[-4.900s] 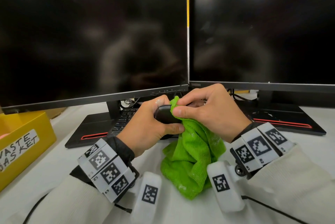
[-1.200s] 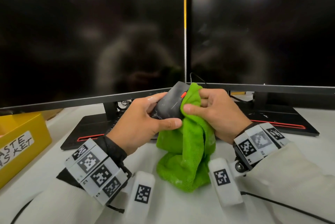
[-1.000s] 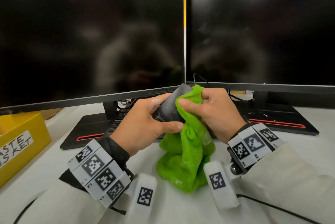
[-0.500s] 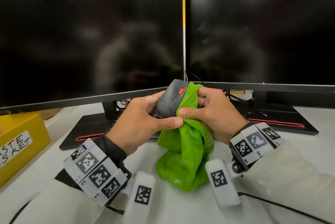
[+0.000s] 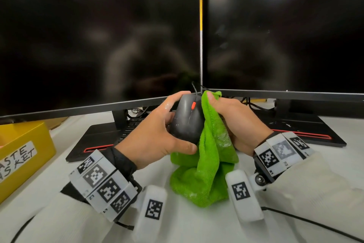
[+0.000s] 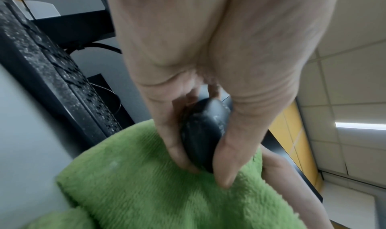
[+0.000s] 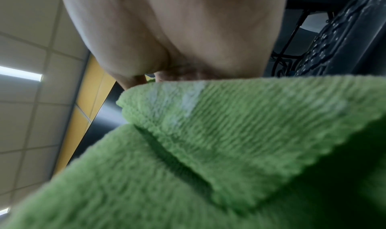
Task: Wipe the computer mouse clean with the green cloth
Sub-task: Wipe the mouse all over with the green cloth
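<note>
A dark grey computer mouse with an orange scroll wheel is held upright above the desk, top face toward me. My left hand grips it, thumb under its rear and fingers over its left side and front; the left wrist view shows the mouse between thumb and fingers. A green cloth hangs at the mouse's right side down to the desk. My right hand holds the cloth's upper edge against the mouse's right flank. White smears show on the cloth.
Two dark monitors stand close behind my hands, with black stand bases and a keyboard beneath. A yellow waste basket sits at the left. A thin black cable runs across the white desk at the right.
The mouse has been turned so its whole top face and scroll wheel show. My right hand has slid the cloth from the top to the mouse's right side and upward.
</note>
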### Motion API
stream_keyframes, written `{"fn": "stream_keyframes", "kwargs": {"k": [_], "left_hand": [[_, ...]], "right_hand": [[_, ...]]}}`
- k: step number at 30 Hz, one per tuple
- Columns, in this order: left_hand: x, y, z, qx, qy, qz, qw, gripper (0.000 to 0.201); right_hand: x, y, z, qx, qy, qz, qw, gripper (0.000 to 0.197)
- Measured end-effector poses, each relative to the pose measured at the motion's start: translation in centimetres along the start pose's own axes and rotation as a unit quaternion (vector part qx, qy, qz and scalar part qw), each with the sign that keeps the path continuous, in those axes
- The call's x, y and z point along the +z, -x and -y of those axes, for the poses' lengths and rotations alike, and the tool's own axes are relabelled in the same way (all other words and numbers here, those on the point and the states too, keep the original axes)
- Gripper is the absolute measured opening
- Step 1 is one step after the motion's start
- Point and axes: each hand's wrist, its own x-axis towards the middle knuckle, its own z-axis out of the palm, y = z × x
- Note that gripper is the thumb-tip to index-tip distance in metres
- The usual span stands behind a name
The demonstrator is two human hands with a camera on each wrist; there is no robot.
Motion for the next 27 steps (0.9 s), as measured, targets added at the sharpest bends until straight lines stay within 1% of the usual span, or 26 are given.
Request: {"fn": "stream_keyframes", "kwargs": {"k": [1, 2, 5, 7, 8, 9, 10, 12, 14, 15, 16, 17, 18, 19, 21, 22, 23, 25, 27], "left_hand": [[0.0, 0.0, -0.1, 0.004, 0.003, -0.012, 1.000, 0.109], [-0.1, 0.0, -0.1, 0.008, 0.005, -0.029, 1.000, 0.107], [-0.6, -0.1, 0.2, 0.011, 0.015, -0.059, 0.998, 0.107], [-0.8, -0.1, 0.5, -0.003, 0.040, -0.055, 0.998, 0.105], [-0.8, -0.1, 0.6, -0.013, 0.053, -0.049, 0.997, 0.104], [-0.8, -0.1, 0.7, -0.022, 0.061, -0.041, 0.997, 0.103], [-0.7, -0.1, 0.8, -0.029, 0.068, -0.034, 0.997, 0.102], [-0.6, -0.2, 1.0, -0.033, 0.080, -0.027, 0.996, 0.102], [-0.6, -0.3, 1.0, -0.028, 0.089, -0.031, 0.995, 0.103], [-0.7, -0.3, 0.9, -0.023, 0.091, -0.039, 0.995, 0.104], [-0.8, -0.4, 0.9, -0.017, 0.093, -0.050, 0.994, 0.105], [-0.9, -0.4, 0.9, -0.011, 0.094, -0.063, 0.993, 0.106], [-1.0, -0.5, 0.9, -0.005, 0.096, -0.077, 0.992, 0.108], [-1.1, -0.5, 0.8, -0.001, 0.096, -0.089, 0.991, 0.109], [-1.2, -0.6, 0.7, 0.009, 0.091, -0.099, 0.991, 0.110], [-1.3, -0.6, 0.7, 0.015, 0.085, -0.097, 0.992, 0.111], [-1.3, -0.6, 0.6, 0.021, 0.078, -0.094, 0.992, 0.111], [-1.3, -0.5, 0.4, 0.030, 0.065, -0.083, 0.994, 0.111], [-1.3, -0.4, 0.2, 0.033, 0.056, -0.064, 0.996, 0.111]], "right_hand": [[-0.1, -0.1, 0.0, 0.014, -0.013, 0.006, 1.000, 0.050], [-0.3, -0.2, 0.1, 0.025, -0.039, 0.014, 0.999, 0.052], [-0.6, 0.0, 0.5, 0.033, -0.167, 0.020, 0.985, 0.042], [-1.3, 0.1, 0.6, 0.034, -0.256, 0.040, 0.965, 0.045], [-1.7, 0.2, 0.7, 0.035, -0.284, 0.057, 0.956, 0.048], [-1.9, 0.5, 0.9, 0.030, -0.298, 0.070, 0.952, 0.047], [-1.9, 0.8, 1.2, 0.029, -0.317, 0.071, 0.945, 0.038], [-2.1, 0.8, 1.4, 0.021, -0.371, 0.054, 0.927, 0.006], [-2.1, 1.0, 1.4, 0.009, -0.383, 0.025, 0.924, 0.025], [-2.3, 1.1, 1.4, 0.011, -0.377, 0.029, 0.925, 0.027], [-2.5, 1.1, 1.5, 0.022, -0.361, 0.034, 0.932, 0.040], [-2.8, 1.2, 1.5, 0.037, -0.337, 0.035, 0.940, 0.057], [-3.1, 1.2, 1.5, 0.052, -0.313, 0.039, 0.947, 0.067], [-3.3, 1.1, 1.5, 0.063, -0.280, 0.032, 0.957, 0.071], [-3.5, 0.5, 1.6, 0.061, -0.216, 0.016, 0.974, 0.066], [-3.5, 0.2, 1.6, 0.049, -0.189, -0.008, 0.981, 0.064], [-3.4, 0.0, 1.7, 0.032, -0.160, -0.049, 0.985, 0.066], [-3.6, -0.4, 1.7, -0.034, -0.088, -0.102, 0.990, 0.075], [-3.7, -0.2, 1.9, -0.108, 0.056, -0.105, 0.987, 0.088]]}}
